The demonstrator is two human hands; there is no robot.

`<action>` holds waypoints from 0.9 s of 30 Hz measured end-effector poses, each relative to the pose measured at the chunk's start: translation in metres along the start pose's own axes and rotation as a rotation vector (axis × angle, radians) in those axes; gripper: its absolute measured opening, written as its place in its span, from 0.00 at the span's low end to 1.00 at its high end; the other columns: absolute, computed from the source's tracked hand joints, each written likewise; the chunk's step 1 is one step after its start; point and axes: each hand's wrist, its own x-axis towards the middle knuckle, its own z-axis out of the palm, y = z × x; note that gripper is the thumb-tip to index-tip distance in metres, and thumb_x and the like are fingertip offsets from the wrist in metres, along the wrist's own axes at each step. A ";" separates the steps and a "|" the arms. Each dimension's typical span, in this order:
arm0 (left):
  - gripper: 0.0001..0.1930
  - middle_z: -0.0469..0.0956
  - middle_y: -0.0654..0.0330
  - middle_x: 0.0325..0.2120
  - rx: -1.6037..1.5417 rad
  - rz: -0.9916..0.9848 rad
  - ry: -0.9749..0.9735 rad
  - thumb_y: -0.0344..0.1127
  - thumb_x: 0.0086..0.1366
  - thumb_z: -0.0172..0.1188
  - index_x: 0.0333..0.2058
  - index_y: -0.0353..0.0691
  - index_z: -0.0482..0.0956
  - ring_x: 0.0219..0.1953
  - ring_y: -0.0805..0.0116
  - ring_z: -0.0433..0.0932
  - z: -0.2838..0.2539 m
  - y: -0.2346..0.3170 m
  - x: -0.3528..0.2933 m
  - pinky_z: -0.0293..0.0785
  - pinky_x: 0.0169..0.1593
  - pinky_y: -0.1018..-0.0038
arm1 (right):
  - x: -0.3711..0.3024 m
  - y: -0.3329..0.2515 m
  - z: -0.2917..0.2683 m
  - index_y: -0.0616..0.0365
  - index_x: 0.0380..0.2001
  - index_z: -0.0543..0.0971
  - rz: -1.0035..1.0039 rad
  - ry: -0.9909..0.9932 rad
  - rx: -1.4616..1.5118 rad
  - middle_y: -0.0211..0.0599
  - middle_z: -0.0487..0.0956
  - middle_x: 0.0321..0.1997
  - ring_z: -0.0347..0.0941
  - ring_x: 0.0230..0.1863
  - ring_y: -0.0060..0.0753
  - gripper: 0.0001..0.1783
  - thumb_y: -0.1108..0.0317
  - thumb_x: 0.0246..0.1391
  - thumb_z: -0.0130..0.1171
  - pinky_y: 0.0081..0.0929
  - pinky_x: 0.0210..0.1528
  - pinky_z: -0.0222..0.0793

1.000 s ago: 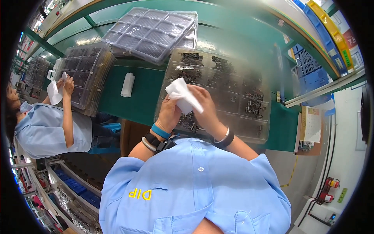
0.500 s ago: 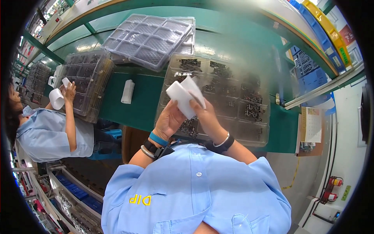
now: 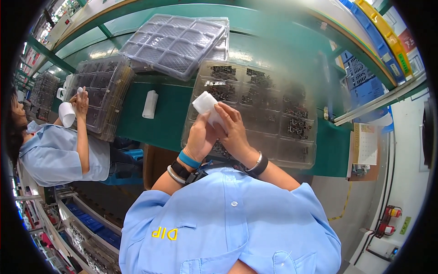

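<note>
Tray [image 3: 273,148], clear, divided; clusters of small dark parts [image 3: 299,129] in several cells [image 3: 270,124]. Above it, folded white sheet [image 3: 204,102] in narrow two-handed grip, left hand [image 3: 200,137] and right hand [image 3: 236,133]. Underneath, green surface [image 3: 174,107]; white bundle [image 3: 149,104] to the left, stacked clear trays [image 3: 175,45] behind. Blurry far-right cells; sheet's lower end partly finger-covered.

You are at a green desk [image 3: 175,102] in what appears to be a factory workshop, a clear compartment tray [image 3: 269,148] of small dark pieces before you at center frame. Gray divided trays [image 3: 175,43] are piled at upper center; another tray stack [image 3: 117,93] rises at left beside a co-worker [image 3: 59,157], whose light-blue shirt resembles your own shirt [image 3: 205,205]. A green-framed shelf [image 3: 351,40] spans the top, yellow and blue bins [image 3: 387,34] stand at upper right, blue containers [image 3: 86,220] line the lower left, and a yellow line crosses the gray floor [image 3: 321,192] at lower right.
</note>
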 end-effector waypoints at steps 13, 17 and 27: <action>0.17 0.74 0.59 0.47 0.210 0.089 0.067 0.35 0.69 0.52 0.54 0.39 0.68 0.50 0.67 0.73 -0.001 0.013 -0.005 0.70 0.53 0.68 | -0.011 0.003 -0.006 0.51 0.60 0.65 0.055 -0.131 0.245 0.44 0.67 0.60 0.67 0.56 0.45 0.29 0.65 0.55 0.59 0.35 0.55 0.67; 0.17 0.75 0.60 0.46 0.386 0.060 0.046 0.34 0.68 0.53 0.54 0.39 0.69 0.48 0.67 0.74 0.000 0.005 -0.007 0.71 0.52 0.68 | -0.010 0.018 -0.020 0.51 0.57 0.66 0.590 0.017 0.652 0.43 0.71 0.55 0.72 0.51 0.41 0.26 0.59 0.56 0.59 0.34 0.50 0.69; 0.17 0.78 0.56 0.43 0.588 -0.196 -0.119 0.43 0.70 0.51 0.50 0.39 0.72 0.46 0.66 0.76 0.026 -0.053 0.013 0.72 0.49 0.71 | -0.068 0.013 -0.040 0.54 0.46 0.69 0.587 0.205 0.335 0.44 0.77 0.39 0.75 0.42 0.44 0.16 0.64 0.56 0.58 0.35 0.42 0.71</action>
